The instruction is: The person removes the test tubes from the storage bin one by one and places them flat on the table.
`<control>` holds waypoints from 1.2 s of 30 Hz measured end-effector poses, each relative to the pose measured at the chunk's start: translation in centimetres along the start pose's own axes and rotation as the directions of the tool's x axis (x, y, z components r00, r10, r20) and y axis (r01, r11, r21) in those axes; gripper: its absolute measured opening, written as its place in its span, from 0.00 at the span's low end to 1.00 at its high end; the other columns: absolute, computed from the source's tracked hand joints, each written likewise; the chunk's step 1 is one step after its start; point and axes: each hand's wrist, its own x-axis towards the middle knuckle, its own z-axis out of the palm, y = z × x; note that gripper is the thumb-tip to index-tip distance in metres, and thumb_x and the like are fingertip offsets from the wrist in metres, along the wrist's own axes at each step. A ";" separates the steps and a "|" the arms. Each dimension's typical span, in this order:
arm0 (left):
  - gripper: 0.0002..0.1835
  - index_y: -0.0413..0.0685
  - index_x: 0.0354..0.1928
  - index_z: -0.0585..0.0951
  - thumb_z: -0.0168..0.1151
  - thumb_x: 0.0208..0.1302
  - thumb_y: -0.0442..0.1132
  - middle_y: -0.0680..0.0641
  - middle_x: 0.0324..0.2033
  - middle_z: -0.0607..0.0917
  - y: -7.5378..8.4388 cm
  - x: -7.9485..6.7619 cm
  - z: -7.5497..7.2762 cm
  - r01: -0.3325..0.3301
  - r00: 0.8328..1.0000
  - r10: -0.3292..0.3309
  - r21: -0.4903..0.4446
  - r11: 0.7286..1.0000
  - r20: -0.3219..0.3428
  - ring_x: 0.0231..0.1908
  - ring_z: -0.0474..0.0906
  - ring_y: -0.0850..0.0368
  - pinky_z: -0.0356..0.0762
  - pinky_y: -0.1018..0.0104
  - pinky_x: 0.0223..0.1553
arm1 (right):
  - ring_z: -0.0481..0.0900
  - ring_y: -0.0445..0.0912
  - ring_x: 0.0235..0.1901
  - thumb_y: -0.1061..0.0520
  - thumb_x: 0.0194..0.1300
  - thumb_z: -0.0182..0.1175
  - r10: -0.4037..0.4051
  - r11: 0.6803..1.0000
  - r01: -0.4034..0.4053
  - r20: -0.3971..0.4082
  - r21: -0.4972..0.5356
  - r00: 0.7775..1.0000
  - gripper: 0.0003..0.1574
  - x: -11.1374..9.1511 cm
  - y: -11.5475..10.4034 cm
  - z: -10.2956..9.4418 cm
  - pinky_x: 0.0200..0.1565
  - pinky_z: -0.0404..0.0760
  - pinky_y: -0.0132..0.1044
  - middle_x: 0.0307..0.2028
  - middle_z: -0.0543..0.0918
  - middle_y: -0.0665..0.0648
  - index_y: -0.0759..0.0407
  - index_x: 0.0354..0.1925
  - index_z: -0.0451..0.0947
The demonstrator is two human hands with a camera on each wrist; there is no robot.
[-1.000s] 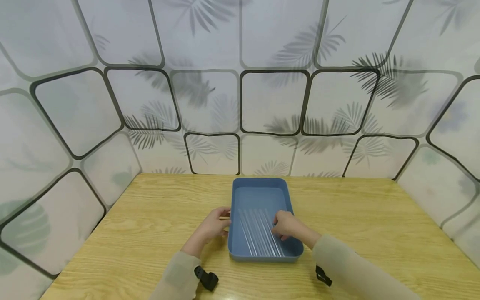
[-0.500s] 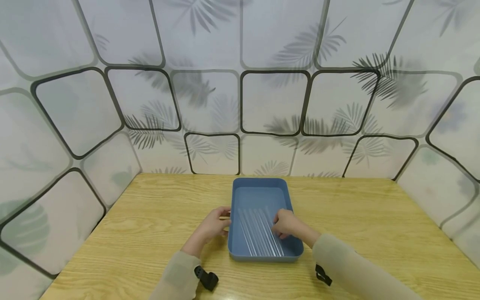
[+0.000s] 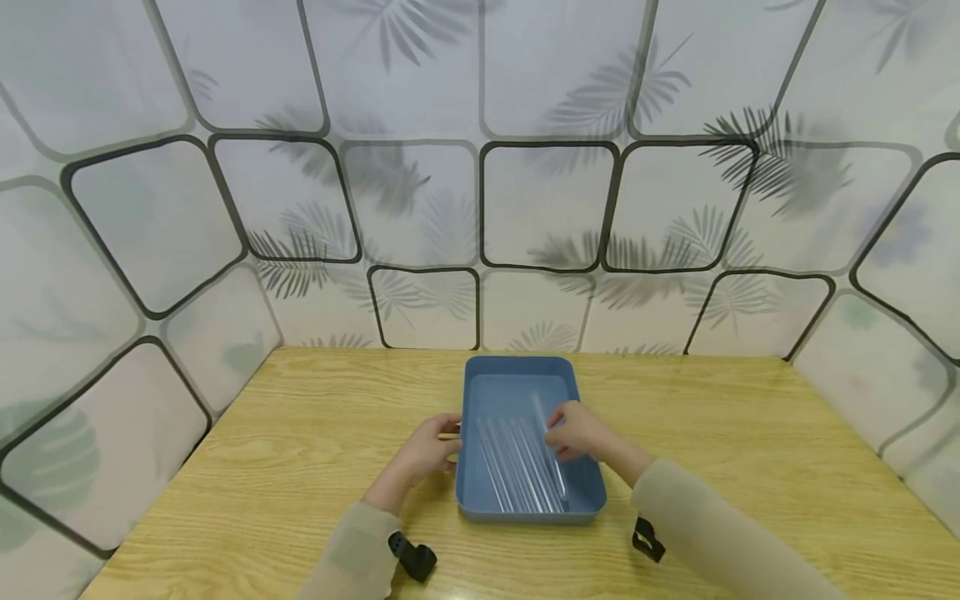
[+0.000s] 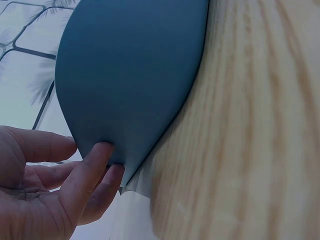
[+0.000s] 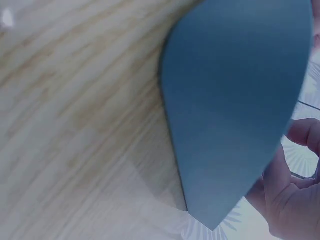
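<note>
A blue rectangular tray point(image 3: 517, 387) holds several clear, thin tubes point(image 3: 512, 467) lying side by side lengthwise in its near part. My left hand point(image 3: 426, 450) rests its fingertips against the tray's left outer wall. In the left wrist view, the fingers point(image 4: 95, 165) touch that blue wall near its end. Reaching over the tray's right side, my right hand point(image 3: 579, 432) pinches one clear tube point(image 3: 539, 410), whose far end stands out beyond the others. The right wrist view shows the tray's outer wall point(image 5: 230, 100) hiding the fingertips and the tube.
The wooden table point(image 3: 337, 392) extends on both sides of the tray. Behind and beside it hangs a pale cloth point(image 3: 547, 208) with dark outlines and leaf prints. A black strap with a small device point(image 3: 414, 558) sits on the left sleeve.
My right hand has moved slightly up and away from me, drawing one clear tube toward the tray's far end and apart from the rest. The left hand and tray stay put.
</note>
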 end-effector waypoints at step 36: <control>0.23 0.29 0.59 0.61 0.46 0.61 0.24 0.29 0.53 0.66 0.0 0.0 0.1 -0.003 1.000 0.003 -0.002 1.000 -0.007 0.51 0.67 0.37 0.78 0.58 0.33 | 0.75 0.40 0.22 0.67 0.57 0.52 -0.064 0.917 0.013 0.115 0.399 0.991 0.22 -1.3 2.2 -5.3 0.28 0.79 0.32 0.26 0.73 0.56 0.74 0.50 0.61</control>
